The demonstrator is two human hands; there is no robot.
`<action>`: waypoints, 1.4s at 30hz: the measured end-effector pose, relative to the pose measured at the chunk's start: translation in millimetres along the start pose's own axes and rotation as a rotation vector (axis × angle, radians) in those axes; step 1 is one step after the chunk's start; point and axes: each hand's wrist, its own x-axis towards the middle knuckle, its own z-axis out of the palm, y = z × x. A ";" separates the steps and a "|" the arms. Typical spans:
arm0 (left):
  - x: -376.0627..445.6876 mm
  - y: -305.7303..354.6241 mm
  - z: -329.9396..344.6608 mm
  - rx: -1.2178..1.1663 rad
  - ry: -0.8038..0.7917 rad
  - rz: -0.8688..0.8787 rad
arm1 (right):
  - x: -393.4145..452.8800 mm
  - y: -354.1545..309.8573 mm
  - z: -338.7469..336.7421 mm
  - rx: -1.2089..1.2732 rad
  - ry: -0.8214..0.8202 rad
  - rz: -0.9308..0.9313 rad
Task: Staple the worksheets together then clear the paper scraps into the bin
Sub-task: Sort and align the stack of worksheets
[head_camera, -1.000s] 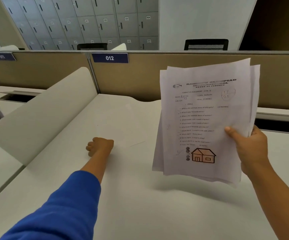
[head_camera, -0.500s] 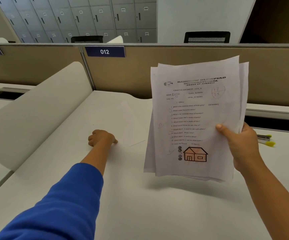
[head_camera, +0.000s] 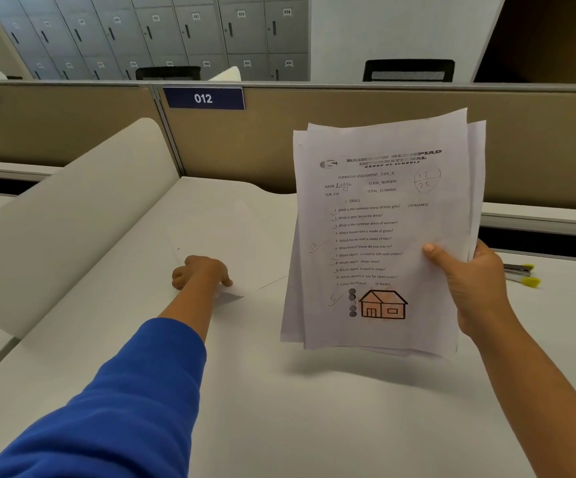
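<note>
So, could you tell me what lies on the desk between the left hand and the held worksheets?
In the head view, only bare desk separates the left hand, touching a paper scrap, from the worksheets.

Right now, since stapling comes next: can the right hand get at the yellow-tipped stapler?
Probably not yet: the right hand grips the worksheets, though the stapler lies unobstructed just beyond it.

Right hand (head_camera: 476, 288) holding worksheets (head_camera: 383, 229) upright above white desk (head_camera: 314, 408), left hand (head_camera: 200, 272) pinching paper scrap (head_camera: 229, 295)

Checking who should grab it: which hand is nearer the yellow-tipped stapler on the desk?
Right. The right hand, holding the worksheets, is just beside the stapler; the left hand rests far across the desk on a paper scrap.
</note>
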 end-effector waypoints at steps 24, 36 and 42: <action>-50.7 -28.9 38.8 -0.891 -0.006 0.765 | 1.5 6.4 -0.2 -0.024 -0.035 0.064; -127.7 -31.6 56.8 -1.065 -0.318 0.930 | -14.3 1.5 -30.4 -0.007 -0.044 0.070; -170.4 -43.7 59.7 -1.103 -0.453 0.957 | -26.6 -0.1 -47.4 0.015 -0.041 0.060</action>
